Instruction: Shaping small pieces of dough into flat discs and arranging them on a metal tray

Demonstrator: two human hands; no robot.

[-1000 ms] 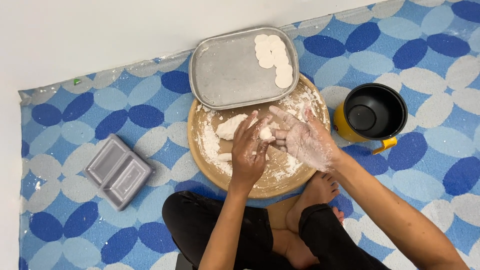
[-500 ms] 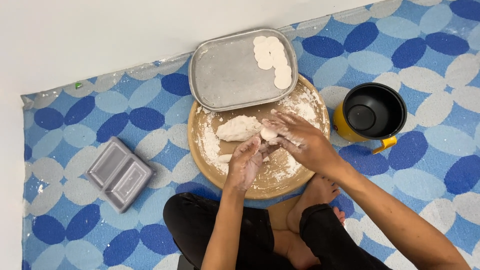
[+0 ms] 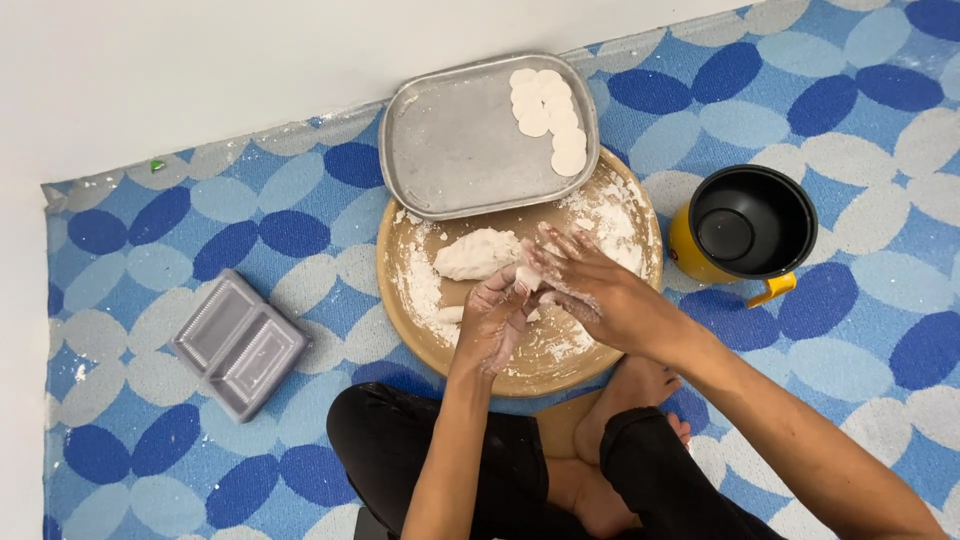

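Note:
A round wooden board [image 3: 610, 345] dusted with flour lies in front of me. A lump of white dough [image 3: 478, 254] rests on its left half. Both of my floury hands meet over the board's middle. My left hand [image 3: 497, 322] cups a small piece of dough [image 3: 528, 279] from below, and my right hand [image 3: 590, 285] presses on it from above with fingers spread flat. A metal tray [image 3: 455, 150] leans on the board's far edge, with several flat white dough discs [image 3: 548, 118] in its right corner.
A yellow pot with a black inside [image 3: 745, 233] stands to the right of the board. A grey two-compartment plastic container [image 3: 240, 343] lies to the left. Everything sits on a blue and white patterned mat [image 3: 200, 230]; my crossed legs [image 3: 560, 470] are below the board.
My hands were apart over the board with the right palm open; they have since come together around a small piece of dough beside the big lump.

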